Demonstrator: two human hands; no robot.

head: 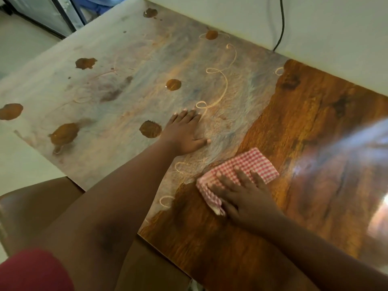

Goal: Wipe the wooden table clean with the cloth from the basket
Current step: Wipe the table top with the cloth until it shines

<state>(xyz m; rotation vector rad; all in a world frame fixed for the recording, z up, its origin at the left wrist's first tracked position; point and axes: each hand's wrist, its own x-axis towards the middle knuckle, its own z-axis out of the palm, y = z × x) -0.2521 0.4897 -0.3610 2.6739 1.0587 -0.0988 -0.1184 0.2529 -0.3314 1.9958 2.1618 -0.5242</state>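
Pressing the folded red-and-white checked cloth [237, 175] at lower centre, right hand [247, 198] fingers flat; left hand [184, 133] fingers flat on smeared wooden worktop [315, 143].

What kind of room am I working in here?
Probably an indoor home or office room: a wooden table against a white wall, a black cable hanging down it, a pale floor.
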